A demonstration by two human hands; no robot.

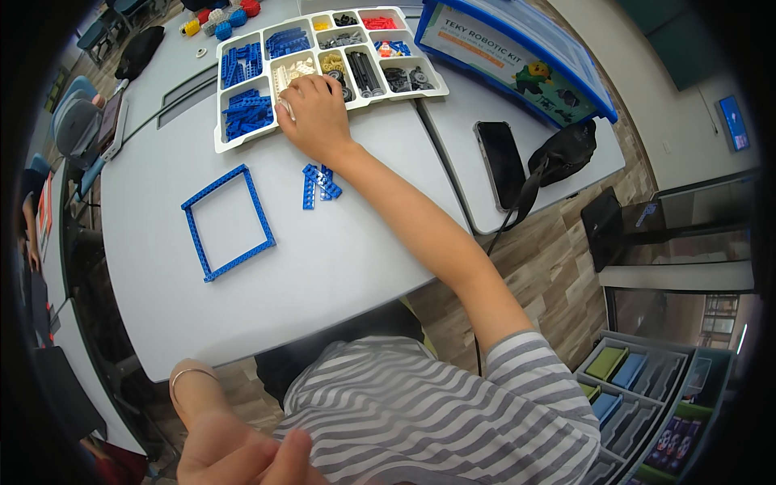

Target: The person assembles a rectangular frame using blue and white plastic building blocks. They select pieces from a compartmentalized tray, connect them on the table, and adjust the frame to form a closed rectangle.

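Observation:
My right hand [317,113] reaches across the grey table [323,267] into a white sorting tray [220,144]. Its fingers curl down over a compartment of cream pieces [293,71], and the fingertips are hidden. The tray also holds blue beams [246,113], black, grey, yellow and red parts. Just below my wrist lie a few short blue beams [319,184]. A square frame of blue beams [226,222] lies flat to the left. My left hand [230,449], a bracelet on its wrist, sits low by my striped shirt, blurred, fingers curled with nothing seen in it.
A blue kit box [517,56] stands at the back right beside the tray. A black phone [501,162] and a black pouch [566,149] lie on the right table. Coloured round pieces [218,20] sit at the back left. Storage drawers [638,388] stand on the floor at the right.

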